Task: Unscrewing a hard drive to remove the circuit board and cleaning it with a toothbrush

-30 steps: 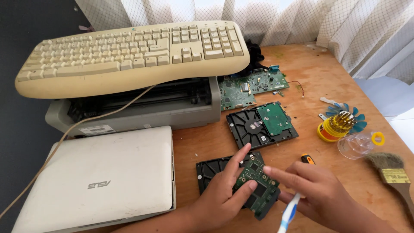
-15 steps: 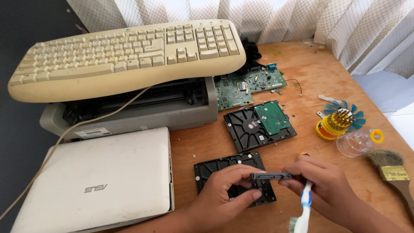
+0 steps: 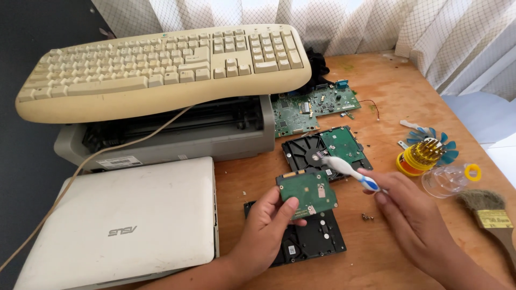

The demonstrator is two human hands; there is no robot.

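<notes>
My left hand (image 3: 266, 225) holds a small green circuit board (image 3: 307, 192) tilted up above a black hard drive (image 3: 314, 239) that lies on the wooden table (image 3: 376, 86). My right hand (image 3: 411, 215) grips a white and blue toothbrush (image 3: 349, 171); its bristled head points left, near the board's upper right corner. Just behind lies a second black hard drive (image 3: 309, 151) with its green board still on it.
A beige keyboard (image 3: 161, 67) rests on a grey printer (image 3: 177, 134). A white laptop (image 3: 118, 220) sits at the front left. A bare green motherboard (image 3: 314, 107), a yellow screwdriver bit set (image 3: 422, 156), a clear lid (image 3: 449, 180), a paintbrush (image 3: 489, 215) and small screws (image 3: 367, 217) lie around.
The green board has come off the near hard drive and been raised in my left hand. My right hand turned the toothbrush from pointing down to pointing at the board.
</notes>
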